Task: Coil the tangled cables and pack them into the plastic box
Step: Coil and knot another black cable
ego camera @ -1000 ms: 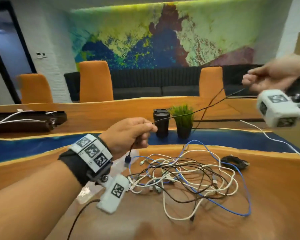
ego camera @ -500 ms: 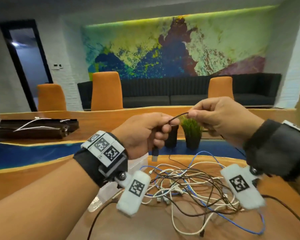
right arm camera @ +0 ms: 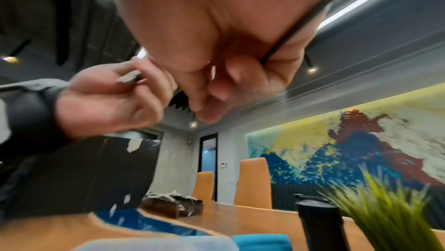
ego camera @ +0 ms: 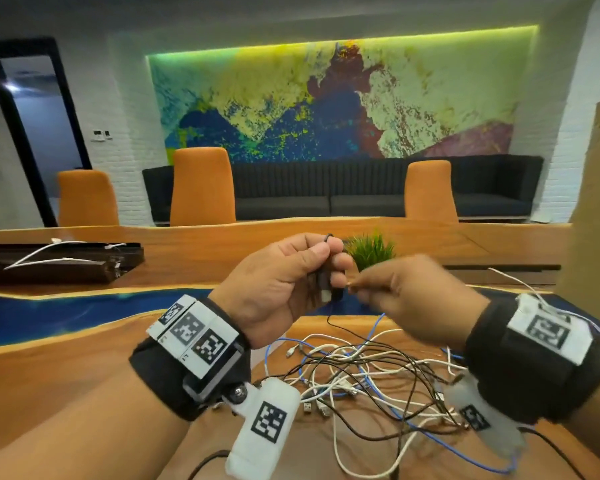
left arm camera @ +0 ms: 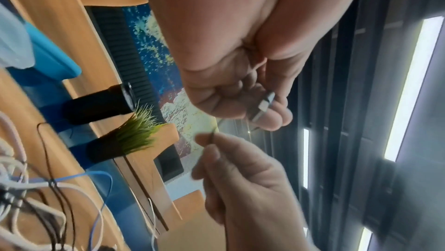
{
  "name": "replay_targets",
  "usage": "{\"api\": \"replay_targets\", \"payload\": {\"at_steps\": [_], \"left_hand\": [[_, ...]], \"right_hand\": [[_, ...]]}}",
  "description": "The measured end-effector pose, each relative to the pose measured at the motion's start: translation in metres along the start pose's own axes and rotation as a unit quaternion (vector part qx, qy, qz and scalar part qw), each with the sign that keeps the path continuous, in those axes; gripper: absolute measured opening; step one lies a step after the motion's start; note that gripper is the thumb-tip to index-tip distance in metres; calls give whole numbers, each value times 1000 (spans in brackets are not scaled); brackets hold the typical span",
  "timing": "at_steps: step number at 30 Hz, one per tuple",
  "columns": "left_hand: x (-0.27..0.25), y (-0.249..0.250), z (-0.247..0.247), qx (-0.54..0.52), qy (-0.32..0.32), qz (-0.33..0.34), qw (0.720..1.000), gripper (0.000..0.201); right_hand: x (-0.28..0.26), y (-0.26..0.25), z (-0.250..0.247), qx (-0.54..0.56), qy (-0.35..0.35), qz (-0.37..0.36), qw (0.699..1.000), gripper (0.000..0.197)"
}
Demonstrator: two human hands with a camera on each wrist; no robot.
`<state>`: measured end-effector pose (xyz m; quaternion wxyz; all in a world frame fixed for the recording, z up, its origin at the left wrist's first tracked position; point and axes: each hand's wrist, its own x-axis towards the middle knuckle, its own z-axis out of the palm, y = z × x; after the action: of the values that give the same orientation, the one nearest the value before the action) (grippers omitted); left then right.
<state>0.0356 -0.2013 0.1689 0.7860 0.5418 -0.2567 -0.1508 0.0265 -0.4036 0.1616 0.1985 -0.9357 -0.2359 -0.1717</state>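
Observation:
Above the table my left hand (ego camera: 328, 271) grips a few gathered turns of a thin black cable (ego camera: 328, 237), with its USB plug (ego camera: 324, 294) sticking out below the fingers. Just to its right, my right hand (ego camera: 355, 289) pinches the same cable between thumb and forefinger. The strand (right arm camera: 296, 32) crosses that palm in the right wrist view. A loose end drops to the tangle of white, black and blue cables (ego camera: 361, 372) on the wooden table (ego camera: 66, 386). The clear plastic box (right arm camera: 156, 243) lies beside a blue lid (right arm camera: 260, 241); my left arm hides both in the head view.
A black tumbler (right arm camera: 320, 224) and a potted grass plant (ego camera: 371, 251) stand just behind my hands. A dark wooden tray with white cables (ego camera: 59, 261) sits far left. Brown cardboard (ego camera: 596, 202) rises at the right edge. Orange chairs (ego camera: 201, 185) line the far side.
My right hand swung in from far right, where it held the cable stretched, to meet my left hand. It now sits just beside it, and the left hand holds more cable.

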Motion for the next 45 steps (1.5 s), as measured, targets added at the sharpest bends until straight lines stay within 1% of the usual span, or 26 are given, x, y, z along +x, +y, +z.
{"api": "replay_targets", "payload": {"at_steps": [1, 3, 5, 7, 9, 13, 18, 20, 22, 23, 24, 25, 26, 28, 30, 32, 33, 35, 36, 37, 38, 39, 41, 42, 44, 45], "left_hand": [[3, -2, 0, 34, 6, 15, 999, 15], [7, -5, 0, 171, 9, 41, 984, 17], [6, -8, -2, 300, -8, 54, 952, 16], [3, -11, -4, 358, -25, 52, 932, 15], [0, -11, -6, 350, -27, 36, 936, 14], [1, -10, -6, 299, -32, 10, 954, 19], [-5, -8, 3, 133, -66, -25, 989, 24], [-6, -2, 9, 72, -71, -4, 995, 26], [-3, 5, 11, 41, -50, 30, 997, 23], [1, 7, 8, 61, -31, 49, 996, 20], [4, 9, 4, 115, -14, 69, 991, 18], [6, 10, 1, 186, -6, 78, 979, 17], [8, 10, -2, 241, -9, 71, 968, 17], [6, 5, -8, 310, -27, 50, 949, 17], [0, 0, -9, 317, -62, 35, 946, 16], [-8, -2, -3, 228, -96, 14, 969, 14], [-10, -1, 1, 179, -100, 11, 979, 13], [-9, 6, 11, 110, -80, 28, 990, 12], [-6, 11, 13, 105, -60, 43, 992, 15], [-2, 14, 13, 135, -40, 64, 988, 19], [2, 16, 11, 203, -23, 86, 975, 21], [5, 16, 7, 288, -16, 99, 952, 21], [7, 11, -1, 400, -23, 89, 912, 19], [6, 7, -2, 415, -27, 74, 906, 19], [1, 3, 1, 392, -34, 46, 918, 19], [0, 2, 1, 363, -42, 32, 930, 19]], "right_hand": [[-4, -9, 4, -25, -44, -27, 998, 21], [-9, -25, 5, -92, -92, -84, 988, 22], [-11, -34, -7, -92, -84, -96, 988, 20], [-9, -33, -23, -53, -41, -86, 994, 16], [-4, -28, -38, -25, 14, -84, 996, 13], [4, -23, -46, 11, 54, -101, 993, 8], [15, 4, -38, 60, 183, -34, 981, 8], [13, 13, -21, 78, 157, -6, 985, 11], [2, 12, -2, 77, 63, -12, 995, 13], [-5, 5, 4, 45, 6, -35, 998, 14], [-11, -4, 6, -1, -43, -69, 997, 17], [-15, -14, 3, -42, -75, -103, 991, 20], [-17, -24, -6, -60, -78, -130, 987, 22], [-12, -31, -27, -47, -12, -164, 985, 21], [0, -24, -47, -32, 90, -160, 983, 20], [14, -7, -50, -1, 148, -104, 984, 17], [18, 0, -45, 25, 146, -70, 986, 15], [16, 8, -24, 61, 77, -21, 995, 16], [8, 5, -13, 43, 24, -22, 999, 17], [0, -1, -4, 6, -23, -41, 999, 18], [-7, -10, -1, -27, -54, -68, 996, 19], [-11, -18, -2, -48, -65, -99, 992, 22], [-9, -27, -17, -43, -18, -135, 990, 23], [-4, -26, -26, -30, 29, -142, 989, 23], [9, -14, -39, -11, 119, -140, 983, 19], [14, -8, -40, -9, 144, -132, 981, 15]]}}
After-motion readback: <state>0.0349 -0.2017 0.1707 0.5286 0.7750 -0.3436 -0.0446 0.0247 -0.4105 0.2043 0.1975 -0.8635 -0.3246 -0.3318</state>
